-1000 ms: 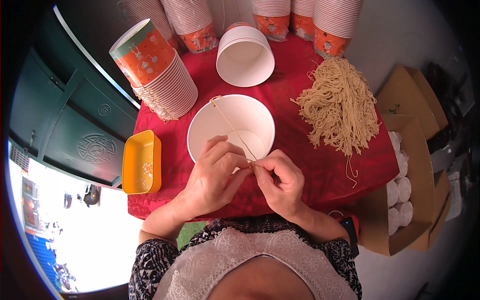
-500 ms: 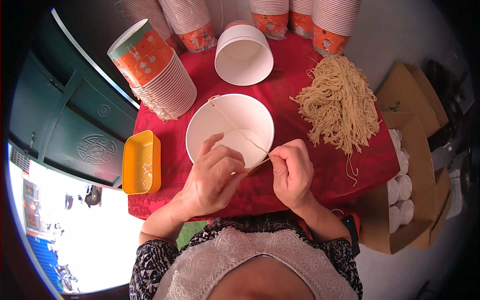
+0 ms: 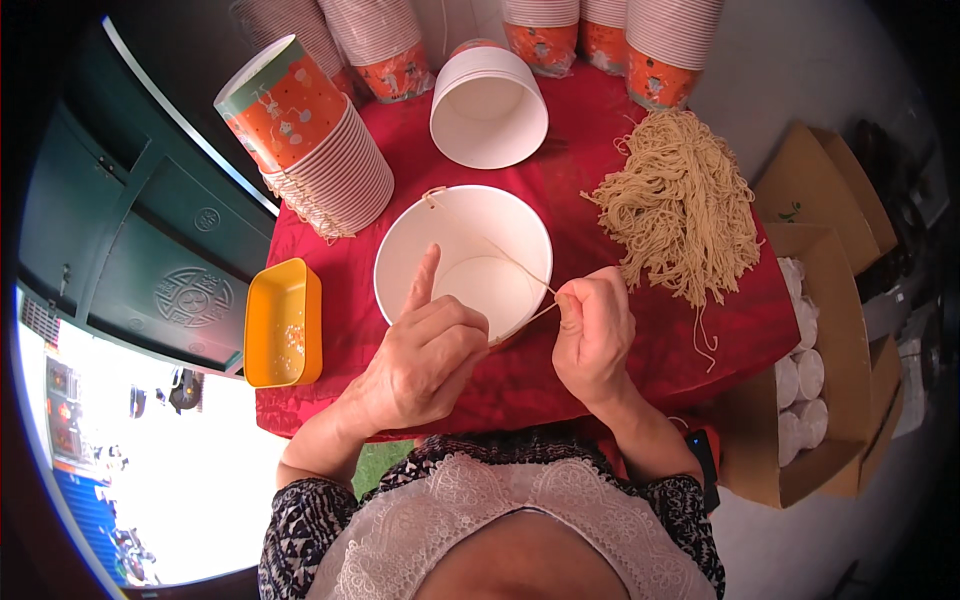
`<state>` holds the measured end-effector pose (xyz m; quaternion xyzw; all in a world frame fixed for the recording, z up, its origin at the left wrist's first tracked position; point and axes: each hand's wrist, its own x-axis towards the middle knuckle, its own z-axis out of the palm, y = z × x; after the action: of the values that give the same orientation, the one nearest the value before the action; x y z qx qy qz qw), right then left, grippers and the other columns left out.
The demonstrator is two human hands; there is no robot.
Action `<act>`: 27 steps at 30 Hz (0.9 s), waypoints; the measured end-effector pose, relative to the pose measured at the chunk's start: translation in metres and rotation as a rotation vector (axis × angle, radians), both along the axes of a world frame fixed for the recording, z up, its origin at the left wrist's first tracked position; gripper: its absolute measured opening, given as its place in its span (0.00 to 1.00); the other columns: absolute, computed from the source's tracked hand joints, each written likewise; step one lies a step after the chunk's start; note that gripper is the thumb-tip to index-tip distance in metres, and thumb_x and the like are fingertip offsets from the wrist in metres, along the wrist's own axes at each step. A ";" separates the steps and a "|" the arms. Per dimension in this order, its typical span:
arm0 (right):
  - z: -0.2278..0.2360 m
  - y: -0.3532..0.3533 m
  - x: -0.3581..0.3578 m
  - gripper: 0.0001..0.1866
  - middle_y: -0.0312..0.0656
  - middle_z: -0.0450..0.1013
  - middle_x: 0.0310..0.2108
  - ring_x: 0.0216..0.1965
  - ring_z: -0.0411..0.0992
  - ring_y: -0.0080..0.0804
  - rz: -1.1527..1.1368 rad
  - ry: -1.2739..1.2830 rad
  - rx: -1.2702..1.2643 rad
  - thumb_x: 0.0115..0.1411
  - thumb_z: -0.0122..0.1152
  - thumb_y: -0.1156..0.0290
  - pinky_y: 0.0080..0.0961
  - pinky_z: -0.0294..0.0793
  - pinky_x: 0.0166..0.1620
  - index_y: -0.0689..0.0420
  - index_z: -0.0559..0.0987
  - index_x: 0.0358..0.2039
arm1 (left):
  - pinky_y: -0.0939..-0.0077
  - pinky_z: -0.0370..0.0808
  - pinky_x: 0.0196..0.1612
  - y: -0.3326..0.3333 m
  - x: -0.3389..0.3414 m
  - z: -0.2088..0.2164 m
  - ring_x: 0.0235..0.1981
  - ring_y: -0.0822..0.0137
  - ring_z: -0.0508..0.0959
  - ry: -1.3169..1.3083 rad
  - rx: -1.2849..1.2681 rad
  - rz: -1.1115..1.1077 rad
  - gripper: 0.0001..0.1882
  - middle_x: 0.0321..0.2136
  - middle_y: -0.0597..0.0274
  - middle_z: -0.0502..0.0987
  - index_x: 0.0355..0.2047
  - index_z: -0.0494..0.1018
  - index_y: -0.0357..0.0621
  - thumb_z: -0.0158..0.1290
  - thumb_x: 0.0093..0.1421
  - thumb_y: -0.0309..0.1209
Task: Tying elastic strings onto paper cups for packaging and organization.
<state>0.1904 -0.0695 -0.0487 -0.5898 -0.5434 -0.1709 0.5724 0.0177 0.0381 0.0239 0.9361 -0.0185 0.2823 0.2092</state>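
A white paper bucket [image 3: 463, 240] stands in front of me with its mouth toward me. From its far rim, a thin beige cord [image 3: 510, 258] crosses the opening. My right hand [image 3: 595, 335] pinches this cord just right of the rim, and a second length runs from the fingers back to the near rim. At the near left rim is my left hand [image 3: 425, 365], its index finger stretched out over the opening and its other fingers curled; whatever they hold is hidden. To the right lies a heap of beige cords [image 3: 685, 210].
Nested buckets [image 3: 325, 150] with cords hanging from them stand back left, near a yellow tray [image 3: 313, 330] holding small bits. Another white bucket [image 3: 505, 150] and several wrapped stacks [image 3: 665, 70] stand behind. A cardboard box [image 3: 850, 400] with white rolls is beyond the red cloth's [image 3: 690, 340] right edge.
My right hand has moved slightly right and up, drawing the cord outward. The left index finger has straightened and points away from me, while the other fingers have curled in. The bucket has shifted slightly.
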 end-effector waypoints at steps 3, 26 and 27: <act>-0.003 0.001 0.000 0.05 0.46 0.64 0.28 0.25 0.67 0.42 0.007 -0.002 -0.026 0.59 0.58 0.82 0.34 0.69 0.24 0.62 0.71 0.33 | 0.36 0.45 0.70 0.002 -0.001 -0.002 0.30 0.64 0.78 -0.020 -0.003 -0.022 0.09 0.26 0.62 0.74 0.27 0.71 0.39 0.58 0.48 0.14; 0.022 -0.009 -0.003 0.17 0.40 0.72 0.25 0.25 0.76 0.38 0.209 -0.242 -0.235 0.48 0.72 0.75 0.33 0.75 0.26 0.57 0.76 0.38 | 0.82 0.70 0.44 0.004 -0.065 -0.049 0.42 0.74 0.72 -0.486 -0.555 0.599 0.07 0.41 0.59 0.73 0.41 0.72 0.35 0.55 0.62 0.20; 0.019 -0.007 -0.005 0.14 0.42 0.73 0.25 0.24 0.76 0.39 0.203 -0.163 -0.158 0.49 0.70 0.78 0.32 0.74 0.26 0.58 0.77 0.36 | 0.82 0.70 0.44 0.002 -0.067 -0.054 0.42 0.74 0.72 -0.499 -0.550 0.600 0.07 0.41 0.59 0.73 0.41 0.72 0.35 0.55 0.62 0.20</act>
<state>0.1858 -0.0770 -0.0296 -0.5592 -0.6566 -0.1164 0.4926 -0.0492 0.0405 -0.0298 0.7137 0.2785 0.5406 0.3475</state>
